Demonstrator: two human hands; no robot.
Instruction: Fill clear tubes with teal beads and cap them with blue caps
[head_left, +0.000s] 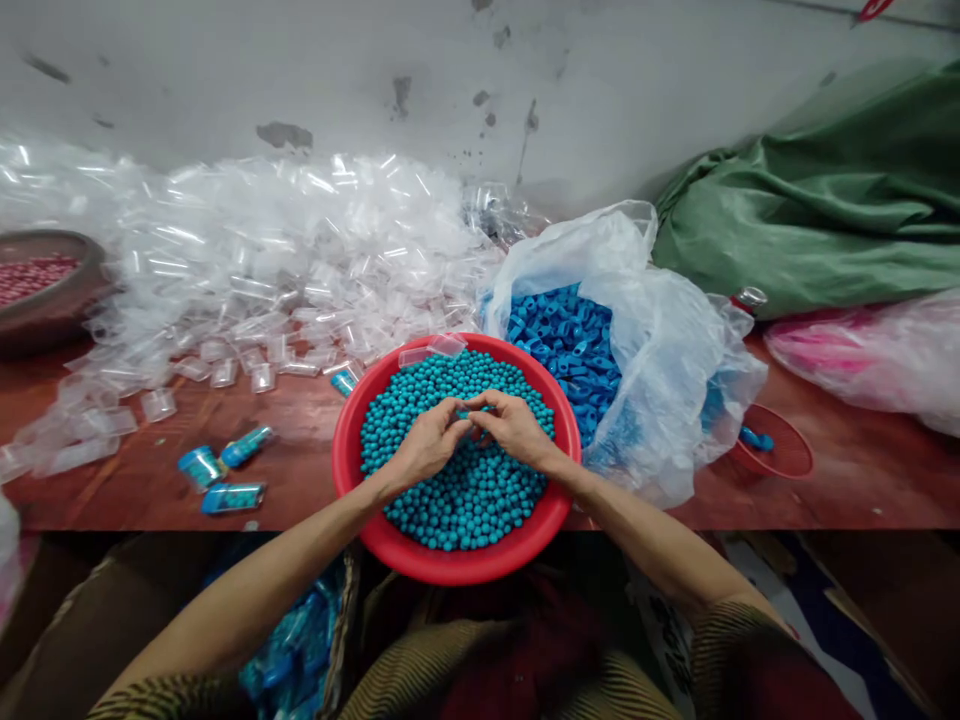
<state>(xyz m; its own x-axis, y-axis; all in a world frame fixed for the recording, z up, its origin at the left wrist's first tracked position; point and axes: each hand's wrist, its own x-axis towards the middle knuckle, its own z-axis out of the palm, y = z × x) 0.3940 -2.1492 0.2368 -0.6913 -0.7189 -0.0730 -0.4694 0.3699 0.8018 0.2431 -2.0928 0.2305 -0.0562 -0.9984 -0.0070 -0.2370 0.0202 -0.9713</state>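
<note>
My left hand [431, 440] and my right hand [513, 430] meet over a red basin [346, 440] filled with small round teal beads [457, 520]. The fingertips of both hands are pinched together at the middle, close above the beads. Whatever lies between them is too small and too covered by the fingers to make out. Two clear plastic tubes [448, 345] rest at the basin's far rim. To the left on the table lie three clear tubes with blue caps and teal beads inside, one of them a filled tube [234, 498] near the front edge.
A large heap of clear tubes [285, 260] spreads along the wall. Right of the basin, a plastic bag [652, 350] holds blue caps [559, 345]. Farther right are a red mesh basket [787, 455] and green cloth [787, 220]. A bowl [67, 310] of pink beads stands far left.
</note>
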